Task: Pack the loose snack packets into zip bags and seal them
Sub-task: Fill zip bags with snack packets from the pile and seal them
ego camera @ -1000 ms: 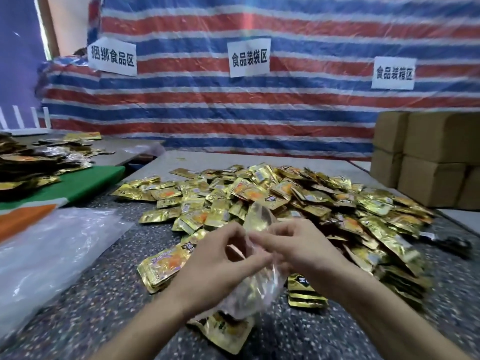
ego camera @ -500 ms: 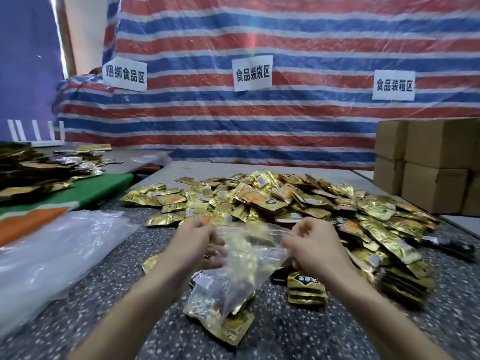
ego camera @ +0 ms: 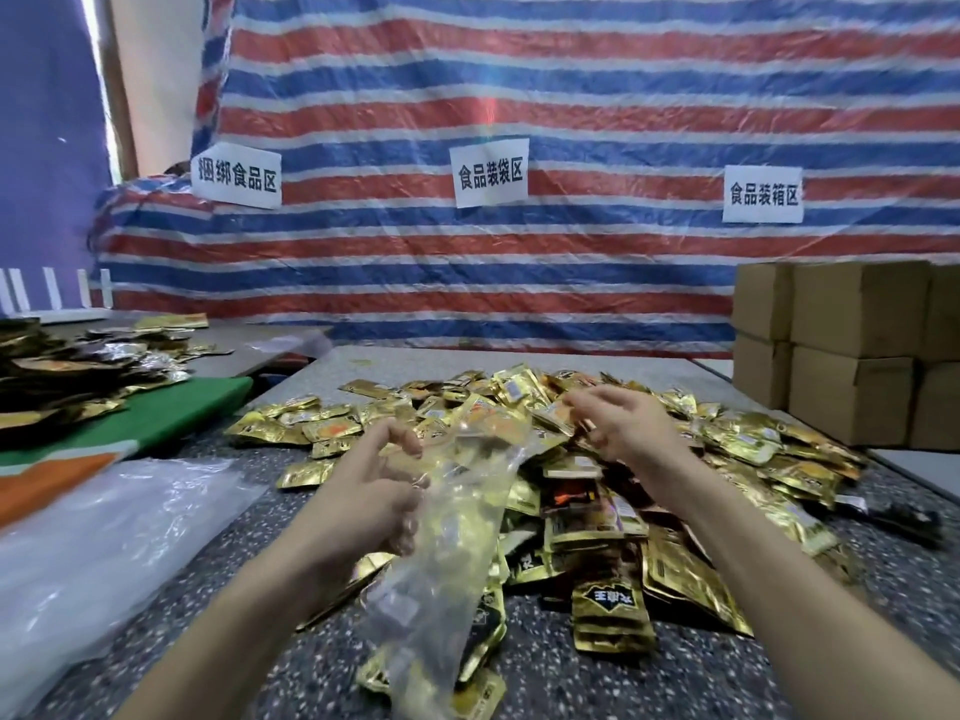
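A red, white and blue striped tarpaulin (ego camera: 571,70) bearing three paper signs (ego camera: 491,174) backs a speckled counter (ego camera: 675,678). At far left, a separate heap of dark and gold packets (ego camera: 62,376) lies partly on a green board (ego camera: 171,413); nearer the viewer lies a sheet of clear plastic (ego camera: 104,537). Left of centre, the left grip (ego camera: 371,485) has its fingers curled round one edge of a clear zip bag (ego camera: 457,511), which hangs mouth-up and slants down toward the viewer, gold showing through it. Centre: the loose snack packets (ego camera: 737,444) form a broad gold pile on the counter, behind and beside the bag. The right grip (ego camera: 623,428) is over the pile's top, fingers bent and at the packets; whether it pinches one cannot be told. Far right: stacked cardboard boxes (ego camera: 852,356).
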A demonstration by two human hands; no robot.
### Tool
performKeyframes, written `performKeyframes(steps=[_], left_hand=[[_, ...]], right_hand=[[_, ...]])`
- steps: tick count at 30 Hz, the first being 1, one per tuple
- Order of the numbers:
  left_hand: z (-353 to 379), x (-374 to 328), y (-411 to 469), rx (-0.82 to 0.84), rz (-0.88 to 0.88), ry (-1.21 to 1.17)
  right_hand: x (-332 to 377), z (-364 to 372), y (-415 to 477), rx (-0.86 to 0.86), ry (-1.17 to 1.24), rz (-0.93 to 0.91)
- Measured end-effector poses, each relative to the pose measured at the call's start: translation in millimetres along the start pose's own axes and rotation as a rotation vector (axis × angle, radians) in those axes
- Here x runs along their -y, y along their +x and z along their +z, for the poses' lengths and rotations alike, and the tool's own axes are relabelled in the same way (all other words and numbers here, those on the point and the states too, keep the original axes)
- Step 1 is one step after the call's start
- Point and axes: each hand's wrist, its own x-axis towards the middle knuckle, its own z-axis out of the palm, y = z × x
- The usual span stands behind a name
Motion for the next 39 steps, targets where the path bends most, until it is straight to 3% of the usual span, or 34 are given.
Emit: performKeyframes(steps=[1,4,6,10,14,18,20,23,28,31,36,39], left_hand=[[-2.3,1.3,0.0,-0.008,0.004,0.018],[-8.6,6.7,-0.1,-0.014,0.006,0.043],[-11.2,10.1,-0.9,-0.010,-0.010,0.033],[-12.8,17.3,-1.8,0.001,-0.036,0.030],[-11.9,23.7,-0.8,-0.003,-0.016,0.053],[-5.3,27.4,2.8,0.003,-0.008,0.042],[0.7,27.3,4.4,0.000,0.002,0.015],[13.9,25.3,4.4,-0.036,0.021,-0.016],[40.6,18.0,-1.0,-0.106,0.103,-0.070],[46.9,15.5,-4.5,-0.129,0.145,-0.031],[49.8,10.2,-10.9,-0.054,0.188,-0.029],[50.1,8.4,-11.6,-0.055,0.201,-0.068]], right_hand=[[-4.2,10.6,12.0,-0.126,-0.234,-0.078],[-28.0,46.5,36.5,-0.002,-0.762,-0.084],[-38.4,63.9,45.8,0.008,-0.930,0.005],[-43.1,77.2,54.2,-0.171,-1.038,0.007],[-41.4,65.9,46.8,-0.374,-0.905,-0.187],[-15.5,38.9,30.9,-0.435,-0.383,-0.369],[3.6,25.0,23.1,-0.411,-0.063,-0.268],[24.7,10.6,12.4,-0.209,0.297,0.050],[26.0,7.8,-11.7,0.047,0.195,0.365],[18.5,4.5,-20.2,0.160,0.250,0.498],[20.2,-7.2,-24.3,0.189,0.386,0.500],[26.3,-14.3,-25.8,0.227,0.347,0.481]])
